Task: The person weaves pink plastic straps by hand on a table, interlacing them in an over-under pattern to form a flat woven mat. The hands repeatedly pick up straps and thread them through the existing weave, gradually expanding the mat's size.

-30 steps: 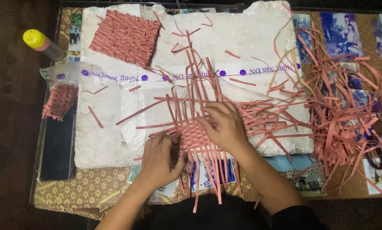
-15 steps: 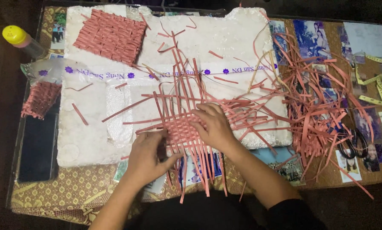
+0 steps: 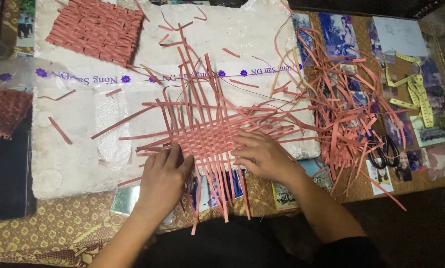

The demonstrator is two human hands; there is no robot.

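- At nine o'clock of my view a small woven piece of salmon-pink paper strips [image 3: 5,112] lies inside a clear plastic bag, beside a dark flat slab [image 3: 6,173] at the table's left edge.
- At eleven o'clock a finished square mat of woven pink strips [image 3: 96,30] rests on the white padded sheet [image 3: 73,164] that covers most of the table [image 3: 59,223].
- My left hand [image 3: 164,179] lies flat, fingers together and stretched out, its tips pressing the seven-o'clock corner of the half-woven pink paper mat [image 3: 210,139]; this grip is clamped on nothing, only pressing down.
- The mat sits at the centre, straddling the sheet's near edge. Its dense middle is interlaced; long loose ends fan out toward twelve, three, six and nine o'clock, so I judge the weave partly done, with much edge left to fill.
- My right hand [image 3: 263,155] rests palm down at the mat's four-o'clock edge, fingers spread a little over the strips, pinning them; I cannot tell whether a strip is pinched beneath.
- At two o'clock lies a tangled heap of loose pink strips [image 3: 344,114], then black-handled scissors [image 3: 385,153] and a yellow measuring tape [image 3: 415,94].
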